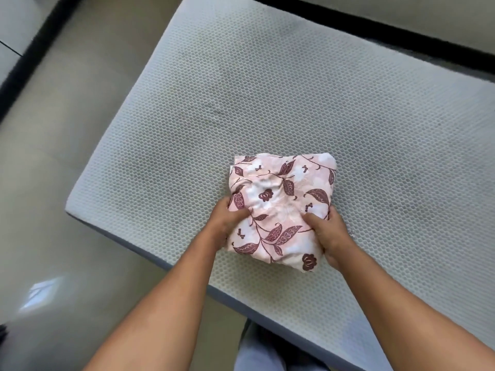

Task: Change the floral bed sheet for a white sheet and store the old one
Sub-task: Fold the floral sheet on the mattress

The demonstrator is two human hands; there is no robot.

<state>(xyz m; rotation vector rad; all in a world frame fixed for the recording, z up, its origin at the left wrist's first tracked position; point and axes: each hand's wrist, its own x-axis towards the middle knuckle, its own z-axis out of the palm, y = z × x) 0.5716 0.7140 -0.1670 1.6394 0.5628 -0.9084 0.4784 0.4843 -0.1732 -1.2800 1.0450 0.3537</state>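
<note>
The floral sheet (281, 199), pink with dark red leaves and flowers, lies folded into a thick square bundle on the bare mattress (267, 89) near its front edge. My left hand (227, 223) grips the bundle's left side, thumb on top and fingers under the fold. My right hand (329, 231) holds the right side the same way, thumb pressed into the cloth. No white sheet is in view.
The mattress has a grey-white honeycomb cover and a grey side band (150, 253). Pale tiled floor (53, 183) lies to the left and below. A black strip (375, 30) runs along the far side of the mattress. My trouser legs (257, 352) show at the bottom.
</note>
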